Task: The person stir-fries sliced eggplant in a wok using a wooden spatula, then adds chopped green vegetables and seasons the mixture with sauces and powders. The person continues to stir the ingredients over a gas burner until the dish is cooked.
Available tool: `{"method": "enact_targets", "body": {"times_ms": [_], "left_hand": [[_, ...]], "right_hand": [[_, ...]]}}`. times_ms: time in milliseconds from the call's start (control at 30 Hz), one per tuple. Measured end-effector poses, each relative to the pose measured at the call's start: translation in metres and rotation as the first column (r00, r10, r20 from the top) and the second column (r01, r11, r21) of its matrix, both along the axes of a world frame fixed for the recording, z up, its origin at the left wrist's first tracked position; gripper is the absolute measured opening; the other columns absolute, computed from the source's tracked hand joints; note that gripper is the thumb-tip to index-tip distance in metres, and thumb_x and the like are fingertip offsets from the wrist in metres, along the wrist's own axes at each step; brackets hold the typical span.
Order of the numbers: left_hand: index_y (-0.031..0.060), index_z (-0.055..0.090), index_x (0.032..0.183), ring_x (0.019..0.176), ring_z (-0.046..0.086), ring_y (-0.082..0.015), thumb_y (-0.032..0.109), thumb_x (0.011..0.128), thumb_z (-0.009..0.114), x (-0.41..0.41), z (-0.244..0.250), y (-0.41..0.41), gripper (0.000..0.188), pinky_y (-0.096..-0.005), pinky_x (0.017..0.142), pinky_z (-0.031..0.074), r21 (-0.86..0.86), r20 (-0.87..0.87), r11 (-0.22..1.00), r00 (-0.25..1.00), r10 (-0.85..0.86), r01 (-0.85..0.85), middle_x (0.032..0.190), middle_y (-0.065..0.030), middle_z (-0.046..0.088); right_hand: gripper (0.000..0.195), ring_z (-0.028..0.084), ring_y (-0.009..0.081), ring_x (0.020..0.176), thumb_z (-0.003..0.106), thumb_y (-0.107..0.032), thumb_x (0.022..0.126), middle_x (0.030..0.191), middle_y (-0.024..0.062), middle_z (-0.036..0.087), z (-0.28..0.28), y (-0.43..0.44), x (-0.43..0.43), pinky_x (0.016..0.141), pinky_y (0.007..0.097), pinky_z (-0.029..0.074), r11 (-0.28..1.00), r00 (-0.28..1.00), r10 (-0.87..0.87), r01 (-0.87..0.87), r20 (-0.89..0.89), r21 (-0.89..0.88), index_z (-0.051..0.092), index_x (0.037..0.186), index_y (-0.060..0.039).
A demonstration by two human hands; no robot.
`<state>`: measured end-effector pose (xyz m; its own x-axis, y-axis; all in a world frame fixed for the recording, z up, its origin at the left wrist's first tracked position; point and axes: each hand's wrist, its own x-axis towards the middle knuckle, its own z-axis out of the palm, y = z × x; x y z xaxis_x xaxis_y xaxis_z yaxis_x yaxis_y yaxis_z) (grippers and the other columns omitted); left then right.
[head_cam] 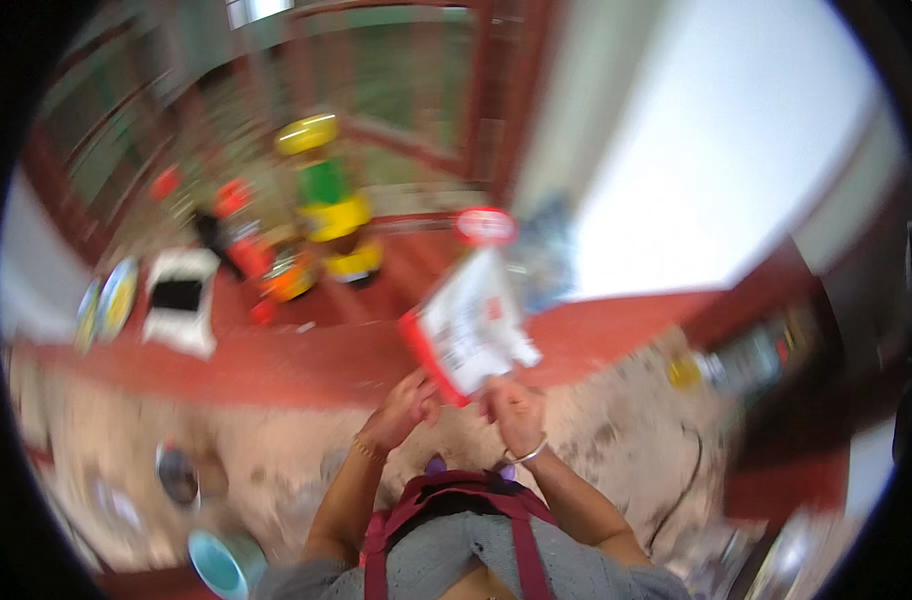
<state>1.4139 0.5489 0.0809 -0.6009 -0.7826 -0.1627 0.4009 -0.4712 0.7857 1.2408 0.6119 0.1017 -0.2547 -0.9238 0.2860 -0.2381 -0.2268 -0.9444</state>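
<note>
A white package with red edges and print (475,322) lies tilted at the front edge of a red-painted ledge, blurred by motion. My left hand (411,411) is at its lower left corner, fingers curled, with a beaded bracelet at the wrist. On its lower right side is my right hand (514,409), fingers bent, with a metal bangle. Both hands are very near or touching the package; the blur hides whether either one grips it. Just behind the package stands something with a round red and white top (486,226).
On the red ledge (351,360) stand a yellow-and-green container (326,187), an orange-labelled jar (289,277) and a white packet with a dark patch (178,295). A teal bucket (220,566) is on the floor at lower left. A yellow-capped bottle (733,367) is at right.
</note>
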Motion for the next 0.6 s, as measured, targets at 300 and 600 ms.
{"method": "enact_targets", "body": {"times_ms": [300,600], "left_hand": [[0.0015,0.043,0.108,0.030,0.030,-0.0086,0.038,0.086,0.046,-0.226,-0.027,0.131,0.043,-0.0224,0.031,0.025,-0.187,-0.103,0.678,0.672,-0.733,0.711,0.042,-0.0010,0.038],[0.0011,0.046,0.104,0.048,0.056,-0.0220,0.035,0.083,0.051,-0.409,-0.048,0.320,0.040,-0.0310,0.043,0.046,-0.013,-0.087,0.263,0.261,-0.962,0.965,0.063,-0.0120,0.058]], "right_hand": [[0.024,0.053,0.0101,0.051,0.049,-0.021,0.086,0.058,0.0059,0.057,-0.018,0.258,-0.180,0.049,0.0248,0.043,0.959,0.961,-0.275,0.273,0.021,0.075,0.058,0.103,-0.0060],[0.022,0.057,0.0253,0.062,0.059,-0.015,0.075,0.074,0.0095,0.061,-0.042,0.722,-0.257,0.057,0.0317,0.047,-0.402,-0.370,-0.733,0.913,-0.571,-0.076,0.059,0.095,-0.0067]]}}
